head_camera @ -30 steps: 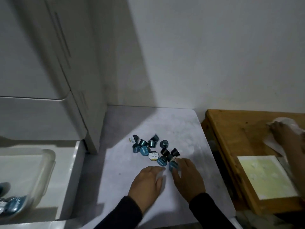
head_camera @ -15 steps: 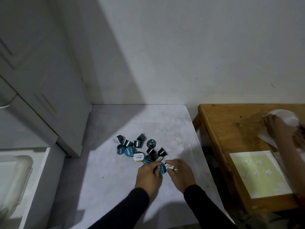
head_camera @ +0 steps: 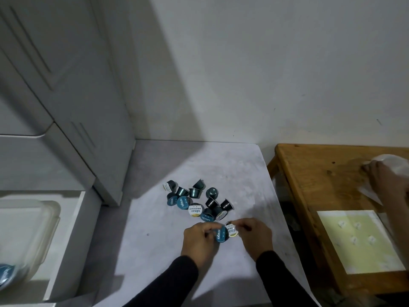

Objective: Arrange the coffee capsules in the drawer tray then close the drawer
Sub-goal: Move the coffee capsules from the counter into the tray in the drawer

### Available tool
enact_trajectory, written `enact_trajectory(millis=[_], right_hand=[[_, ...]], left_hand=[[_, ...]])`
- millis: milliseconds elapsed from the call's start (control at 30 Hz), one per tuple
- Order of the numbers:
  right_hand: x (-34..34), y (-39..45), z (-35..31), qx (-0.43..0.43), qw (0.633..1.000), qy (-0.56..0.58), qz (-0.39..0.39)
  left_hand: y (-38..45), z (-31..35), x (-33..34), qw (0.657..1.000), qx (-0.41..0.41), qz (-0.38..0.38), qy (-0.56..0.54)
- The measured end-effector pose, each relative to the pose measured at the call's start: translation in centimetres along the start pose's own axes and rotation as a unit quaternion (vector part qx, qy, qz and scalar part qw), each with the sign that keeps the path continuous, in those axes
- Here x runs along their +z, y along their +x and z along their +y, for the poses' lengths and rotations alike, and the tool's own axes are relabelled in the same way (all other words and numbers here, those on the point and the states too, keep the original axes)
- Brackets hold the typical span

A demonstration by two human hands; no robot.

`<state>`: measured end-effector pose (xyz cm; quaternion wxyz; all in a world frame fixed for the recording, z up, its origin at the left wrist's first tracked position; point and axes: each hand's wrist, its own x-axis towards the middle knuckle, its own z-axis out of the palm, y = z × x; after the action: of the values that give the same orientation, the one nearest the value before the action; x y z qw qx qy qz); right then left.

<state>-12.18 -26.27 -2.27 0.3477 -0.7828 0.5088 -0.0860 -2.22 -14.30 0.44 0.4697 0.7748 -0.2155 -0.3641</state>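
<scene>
Small teal and black plastic coffee capsules (head_camera: 197, 201) heaped mid-way across the pale grey marbled tabletop (head_camera: 232, 169). Far left, well apart from the heap: open white drawer (head_camera: 66, 247) with clear plastic tray (head_camera: 42, 229) inside, one blue capsule lid (head_camera: 5, 274) visible at its near corner. Centre, just short of the heap: left hand (head_camera: 200, 239), fingers curled round a teal-lidded capsule (head_camera: 222, 233), lid tipped up toward the camera. Touching it on the right: white-and-gold-lidded capsule (head_camera: 231, 229) pinched by fingers of the right hand (head_camera: 256, 234). Both held capsules side by side, near edge of the heap just beyond. Tray lying to the left of both hands, left hand the nearer; likely next carry leftward across the tabletop. Far right: wooden table (head_camera: 314, 173) with pale yellow sheet (head_camera: 358, 240), another person's hand (head_camera: 385, 178) on white plastic wrap (head_camera: 394, 162).
</scene>
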Motion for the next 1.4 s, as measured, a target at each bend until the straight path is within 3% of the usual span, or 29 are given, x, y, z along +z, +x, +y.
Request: enact_trajectory(millis=[167, 367, 567, 800, 1067, 1267, 1400], right_hand=[[-1.8, -0.4, -4.0, -0.029, 0.994, 0.107, 0.020], [-3.3, -2.4, -11.5, -0.071, 0.962, 0.262, -0.014], [-1.6, -6.4, -19.7, -0.108, 0.941, 0.317, -0.042], [6.1, -11.0, -29.0, -0.154, 0.932, 0.315, -0.089], [17.5, -13.1, -36.2, -0.161, 0.950, 0.196, -0.181], [23.1, -12.5, -37.2, -0.167, 0.961, 0.024, -0.220], [24.6, -11.9, -36.8, -0.175, 0.955, -0.037, -0.235]], left_hand=[[-0.8, 2.1, -3.8, 0.997, 0.069, 0.038, 0.009], [-2.5, 5.5, -10.7, 0.985, 0.159, 0.069, 0.017], [-4.5, 6.3, -20.5, 0.980, 0.189, 0.059, 0.007], [-6.6, 2.4, -34.6, 0.979, 0.190, 0.035, 0.067], [-5.1, -4.6, -47.3, 0.977, 0.130, -0.007, 0.170], [-2.6, -8.6, -48.6, 0.974, 0.075, -0.099, 0.191], [-1.1, -10.7, -47.5, 0.969, 0.061, -0.119, 0.207]])
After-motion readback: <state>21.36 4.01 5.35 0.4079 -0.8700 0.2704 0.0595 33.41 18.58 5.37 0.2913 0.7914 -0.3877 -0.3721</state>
